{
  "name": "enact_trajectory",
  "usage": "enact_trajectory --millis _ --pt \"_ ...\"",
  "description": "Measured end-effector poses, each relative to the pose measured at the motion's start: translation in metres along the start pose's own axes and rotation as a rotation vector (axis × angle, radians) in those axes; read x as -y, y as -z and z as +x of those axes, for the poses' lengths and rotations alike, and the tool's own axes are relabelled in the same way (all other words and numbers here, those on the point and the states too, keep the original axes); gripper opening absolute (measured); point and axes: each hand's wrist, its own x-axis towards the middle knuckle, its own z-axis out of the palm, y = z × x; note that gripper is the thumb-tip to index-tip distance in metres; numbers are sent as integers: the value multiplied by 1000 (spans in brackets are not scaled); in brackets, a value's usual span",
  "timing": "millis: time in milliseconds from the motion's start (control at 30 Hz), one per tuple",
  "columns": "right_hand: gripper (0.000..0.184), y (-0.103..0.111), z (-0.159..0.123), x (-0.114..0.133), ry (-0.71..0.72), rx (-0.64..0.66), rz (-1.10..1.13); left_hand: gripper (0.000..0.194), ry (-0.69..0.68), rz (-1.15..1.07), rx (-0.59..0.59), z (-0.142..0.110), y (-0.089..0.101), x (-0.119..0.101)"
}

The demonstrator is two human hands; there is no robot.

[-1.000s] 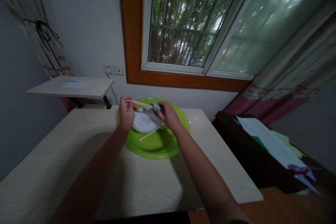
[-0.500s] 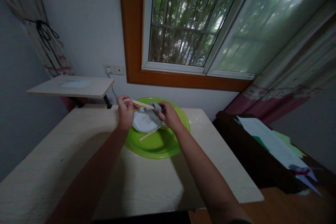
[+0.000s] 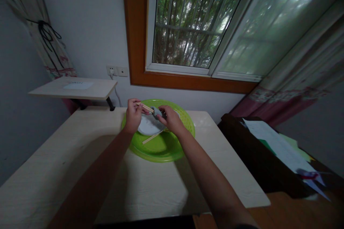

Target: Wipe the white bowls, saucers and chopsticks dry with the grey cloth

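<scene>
Two bare forearms, the left (image 3: pixel 100 168) and the right (image 3: pixel 205 166), reach up from the bottom edge over a pale wood-grain table (image 3: pixel 153 189), casting soft shadows on it. In the middle of the frame sits a round, bright green tray (image 3: pixel 156 156) with a raised rim. Near its front lies a loose pair of chopsticks (image 3: pixel 152 138), slanting up to the right, their upper ends by the edge of a shallow white dish (image 3: pixel 150 126). The dish rests within the tray, partly covered by the hands.

Above the dish, the left hand (image 3: pixel 133 116) pinches the held chopsticks (image 3: pixel 146 107) in a narrow grip near one end; they point right and slightly down. The right hand (image 3: pixel 171 119) has its fingers closed on a small grey cloth (image 3: pixel 156 112), which seems to be wrapped around the other end, though the view there is small and dim.

At the right side of the frame, papers (image 3: pixel 274 143) lie on a dark brown piece of furniture (image 3: pixel 239 150). At the left, a small raised shelf (image 3: pixel 100 87) carries a white sheet (image 3: pixel 77 85). Behind it, wall sockets (image 3: pixel 117 71) hold a plugged-in cable. Farther back, patterned curtains (image 3: pixel 292 68) flank an orange-brown framed window (image 3: pixel 192 25), with bars and green foliage outside at the top.
</scene>
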Motion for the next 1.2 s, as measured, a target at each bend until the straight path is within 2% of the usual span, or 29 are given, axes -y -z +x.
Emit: enact_trajectory --millis 100,300,400,533,800,967,1100,1200 --pt "33 -1 0 -2 -18 -2 5 21 -25 21 -110 3 4 -1" --pt "34 1 -1 -5 -72 6 3 17 -99 115 -409 11 15 1" --pt "33 1 -2 -8 -104 0 -25 16 -96 160 -494 12 19 1" --pt "32 1 -3 -9 -90 0 -40 14 -79 182 -511 13 20 2" --pt "30 4 -3 -6 -62 32 -21 13 -53 119 -421 15 19 6" --pt "29 5 -3 -3 -88 23 -13 14 7 151 -449 16 19 8" --pt "26 7 -2 -1 -178 -46 -33 14 31 206 -492 16 21 7" --pt "24 11 -1 -5 -278 -189 -62 14 38 217 -518 16 22 5"
